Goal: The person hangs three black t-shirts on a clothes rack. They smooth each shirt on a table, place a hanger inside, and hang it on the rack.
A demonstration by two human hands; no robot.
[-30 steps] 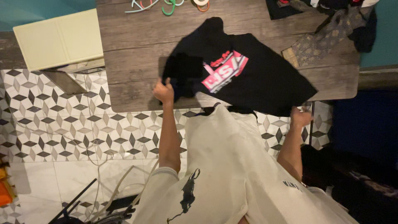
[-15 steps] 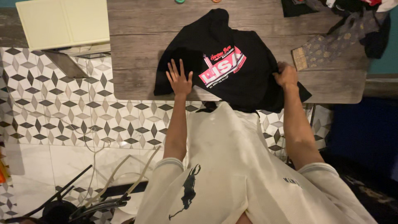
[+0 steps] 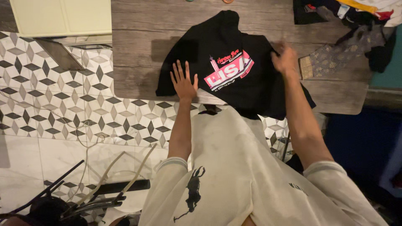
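A black T-shirt (image 3: 217,46) with a pink and white print lies spread on a grey wooden table (image 3: 138,42), its lower edge hanging over the near side. My left hand (image 3: 183,81) rests flat on the shirt's left part, fingers spread. My right hand (image 3: 284,58) is on the shirt's right edge, blurred by motion, so its grip is unclear. I wear a cream T-shirt with a dark figure printed on it.
A patterned cloth (image 3: 335,58) and a heap of mixed clothes (image 3: 356,12) sit at the table's far right. A pale yellow cabinet (image 3: 63,16) stands at the left. Patterned floor tiles (image 3: 50,96) lie below, with dark rods and cables (image 3: 83,196) at bottom left.
My left hand let go of the shirt's edge and pressed flat on it. My right hand came up from below the table's edge and moved further up along the shirt's right side.
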